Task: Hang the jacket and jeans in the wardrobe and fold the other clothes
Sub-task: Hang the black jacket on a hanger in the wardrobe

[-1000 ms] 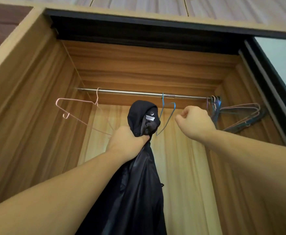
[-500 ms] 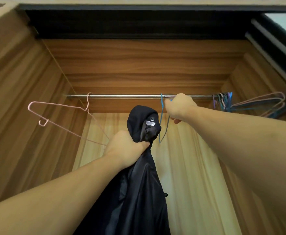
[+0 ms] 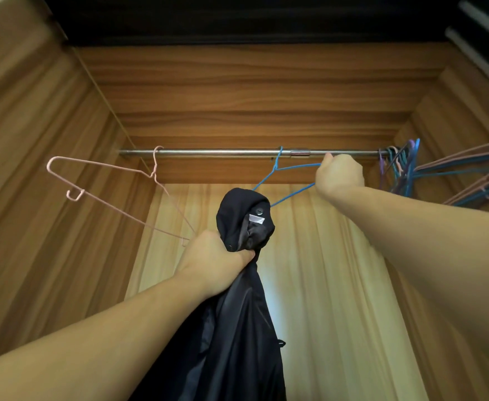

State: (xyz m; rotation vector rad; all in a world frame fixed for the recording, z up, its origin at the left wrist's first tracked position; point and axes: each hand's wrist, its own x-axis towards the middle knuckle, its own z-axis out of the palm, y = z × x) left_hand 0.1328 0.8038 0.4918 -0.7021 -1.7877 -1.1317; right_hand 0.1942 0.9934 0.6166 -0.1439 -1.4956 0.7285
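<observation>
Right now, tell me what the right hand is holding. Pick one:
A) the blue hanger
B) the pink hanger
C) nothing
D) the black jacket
A: the right hand grips the shoulder end of the blue hanger, whose hook is on the rail; the left hand holds the black jacket.

black jacket (image 3: 237, 328), blue hanger (image 3: 288, 169), pink hanger (image 3: 98, 180), silver rod (image 3: 223, 152), wood-grain brown wardrobe (image 3: 252, 96), pale striped back.

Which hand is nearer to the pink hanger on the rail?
Left. The left hand grips the black jacket just beside the pink hanger's lower tip; the right hand holds the blue hanger farther right.
</observation>
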